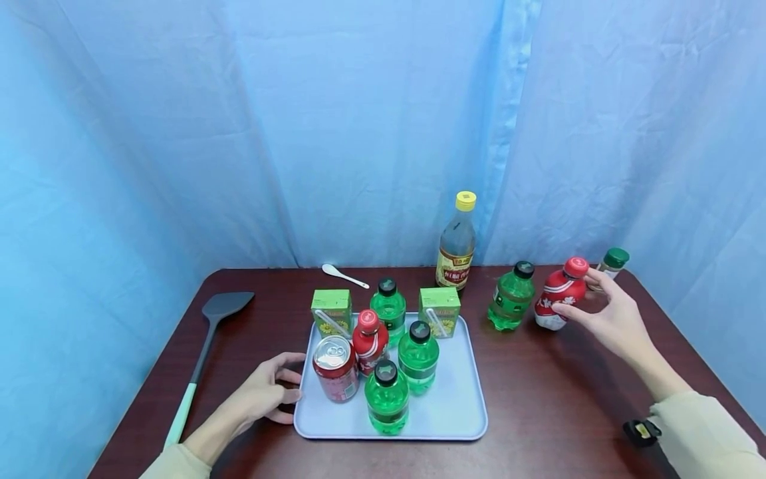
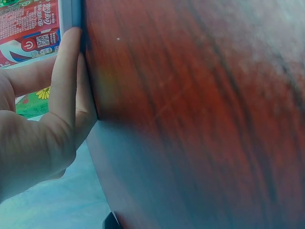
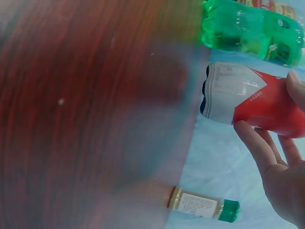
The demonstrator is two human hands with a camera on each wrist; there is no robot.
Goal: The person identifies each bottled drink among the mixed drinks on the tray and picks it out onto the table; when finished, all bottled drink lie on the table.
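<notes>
My right hand [image 1: 619, 319] [image 3: 281, 176] holds a red bottle with a white base [image 1: 560, 293] [image 3: 257, 98] between thumb and fingers, at the right of the table. Fingers of my left hand [image 1: 263, 392] [image 2: 47, 114] touch the left rim of a pale tray [image 1: 469, 426]. On the tray stand a red-and-pink can [image 1: 337, 379] [image 2: 28, 33], another red bottle [image 1: 369, 346], and three green bottles with black caps [image 1: 389, 399]. Two green cartons [image 1: 332, 307] [image 1: 439, 306] stand at its back corners.
A capped green bottle [image 1: 511, 298] [image 3: 248, 31] stands left of the held bottle. Behind are a yellow-capped glass bottle [image 1: 457, 249] and a white spoon [image 1: 345, 275]. A green-lidded jar [image 1: 612, 263] [image 3: 202, 205] stands back right; a spatula [image 1: 206, 346] lies left.
</notes>
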